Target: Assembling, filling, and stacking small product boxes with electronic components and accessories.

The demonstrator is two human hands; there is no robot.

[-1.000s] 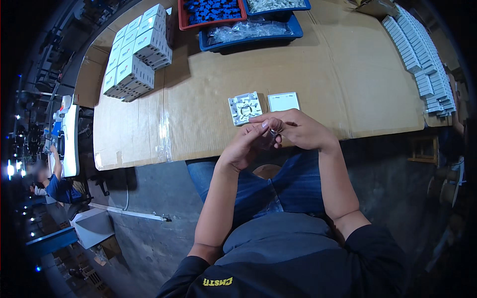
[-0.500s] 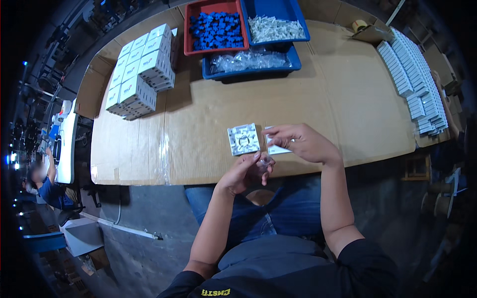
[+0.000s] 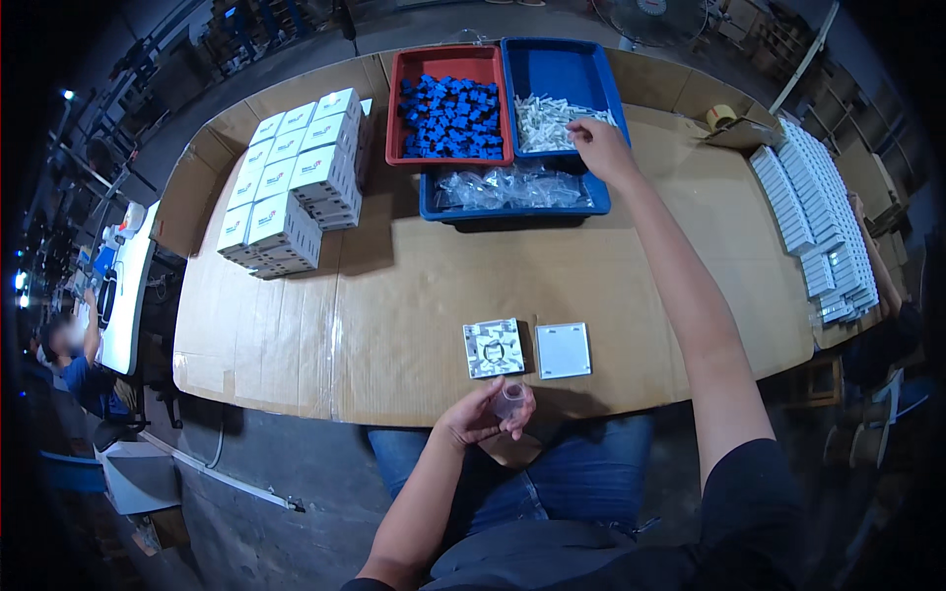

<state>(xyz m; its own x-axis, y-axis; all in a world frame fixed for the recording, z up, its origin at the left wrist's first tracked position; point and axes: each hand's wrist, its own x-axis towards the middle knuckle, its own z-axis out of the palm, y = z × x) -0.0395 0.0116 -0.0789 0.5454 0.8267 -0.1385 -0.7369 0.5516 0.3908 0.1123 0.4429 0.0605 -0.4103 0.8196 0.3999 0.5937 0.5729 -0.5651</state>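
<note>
My left hand (image 3: 481, 415) is at the table's near edge, holding a small clear plastic bag (image 3: 510, 401) between thumb and fingers. My right hand (image 3: 597, 144) is stretched far forward, its fingers on the pile of small white parts (image 3: 548, 118) in the upper blue bin (image 3: 564, 75). On the cardboard just beyond my left hand lie a white square base with its inner side up (image 3: 494, 348) and, to its right, a plain white square cover (image 3: 563, 350).
A red bin of blue parts (image 3: 448, 104) and a blue tray of clear bags (image 3: 512, 191) sit at the far side. Stacked white boxes (image 3: 292, 182) stand at the far left, rows of white plates (image 3: 816, 229) along the right edge. Another person (image 3: 64, 345) sits far left.
Both hands were together at the table's near edge. My right hand has since reached out to the far blue bin, while my left hand stays put with the clear bag.
</note>
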